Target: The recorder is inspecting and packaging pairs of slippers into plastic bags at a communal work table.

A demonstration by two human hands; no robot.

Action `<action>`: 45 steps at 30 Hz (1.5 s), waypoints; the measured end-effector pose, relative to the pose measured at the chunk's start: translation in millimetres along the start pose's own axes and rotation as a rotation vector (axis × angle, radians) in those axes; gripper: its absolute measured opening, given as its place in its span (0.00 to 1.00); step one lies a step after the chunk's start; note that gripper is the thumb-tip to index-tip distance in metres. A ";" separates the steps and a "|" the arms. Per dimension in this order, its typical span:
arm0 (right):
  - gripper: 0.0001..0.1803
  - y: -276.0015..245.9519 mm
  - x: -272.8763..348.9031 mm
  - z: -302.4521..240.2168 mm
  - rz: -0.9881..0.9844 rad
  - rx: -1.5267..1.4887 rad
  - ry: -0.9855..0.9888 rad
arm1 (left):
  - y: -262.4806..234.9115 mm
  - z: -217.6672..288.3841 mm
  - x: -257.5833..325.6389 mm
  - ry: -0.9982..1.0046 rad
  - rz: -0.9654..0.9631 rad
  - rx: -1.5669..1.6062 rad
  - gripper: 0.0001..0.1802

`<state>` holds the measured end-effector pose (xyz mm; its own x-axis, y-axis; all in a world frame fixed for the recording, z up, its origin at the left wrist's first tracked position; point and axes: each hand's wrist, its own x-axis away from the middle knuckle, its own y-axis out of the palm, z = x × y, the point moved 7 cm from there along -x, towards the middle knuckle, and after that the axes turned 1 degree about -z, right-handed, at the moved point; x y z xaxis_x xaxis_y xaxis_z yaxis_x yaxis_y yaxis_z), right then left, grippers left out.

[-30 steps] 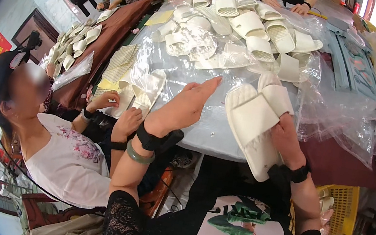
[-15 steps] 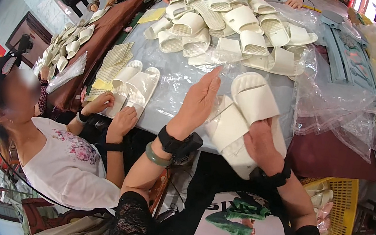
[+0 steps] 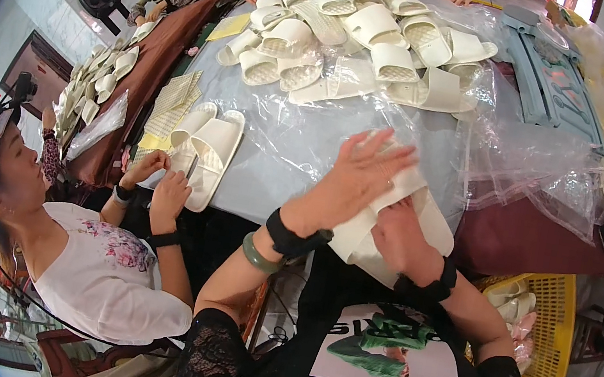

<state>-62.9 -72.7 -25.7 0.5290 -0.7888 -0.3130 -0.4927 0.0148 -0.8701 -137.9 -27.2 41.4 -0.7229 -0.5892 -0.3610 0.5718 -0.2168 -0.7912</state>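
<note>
A pair of cream slippers is held at the near edge of the table, one slipper beside the other. My right hand grips the pair near the middle, its fingertips partly hidden at the strap opening. Over the slippers' far ends my left hand is open, fingers spread and slightly smeared by motion. It covers much of the straps, and I cannot tell whether its palm touches them. Beyond both hands lies a heap of similar cream slippers on the grey tabletop.
At my left a co-worker's hands are by another slipper pair. Yellow printed sheets lie beyond it. Clear plastic bags and a blue-grey plastic piece are at right. A yellow basket stands low at right.
My left hand has moved from beside the slippers to over their straps, its fingers now spread. My right hand still holds the pair. The co-worker's hands have come off the neighbouring slippers' heels slightly.
</note>
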 end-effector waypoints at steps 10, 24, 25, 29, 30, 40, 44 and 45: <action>0.24 14.4 -25.5 12.6 0.369 -1.491 -0.037 | -10.4 25.4 8.8 0.115 -0.057 -0.268 0.19; 0.12 -7.7 -22.1 86.8 0.625 -0.183 0.291 | -23.8 1.3 24.4 -0.050 0.518 -0.335 0.33; 0.12 -9.8 -22.0 89.3 0.632 -0.174 0.299 | -32.4 -10.9 26.5 -0.152 0.686 -0.187 0.36; 0.13 -24.2 -35.0 66.9 0.625 0.191 0.126 | -11.5 -47.8 16.6 -0.195 0.540 0.337 0.33; 0.14 -26.1 -33.7 71.6 0.657 0.160 0.139 | -7.6 -51.6 15.5 -0.184 0.532 0.341 0.33; 0.13 -19.6 -31.3 132.9 0.758 -0.257 0.525 | 4.1 2.5 40.2 0.040 0.460 -0.209 0.18; 0.09 -20.7 -34.5 113.5 0.795 0.159 0.276 | -0.3 23.7 37.5 -0.155 0.446 -0.492 0.26; 0.08 -22.5 -35.9 102.3 0.794 0.260 0.210 | -12.3 29.3 38.8 -0.273 0.579 -0.740 0.29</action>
<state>-0.1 18.1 -33.8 -0.0569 -0.5822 -0.8111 -0.4751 0.7303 -0.4909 -161.6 -70.1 51.5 -0.2393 -0.6306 -0.7383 0.3545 0.6512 -0.6710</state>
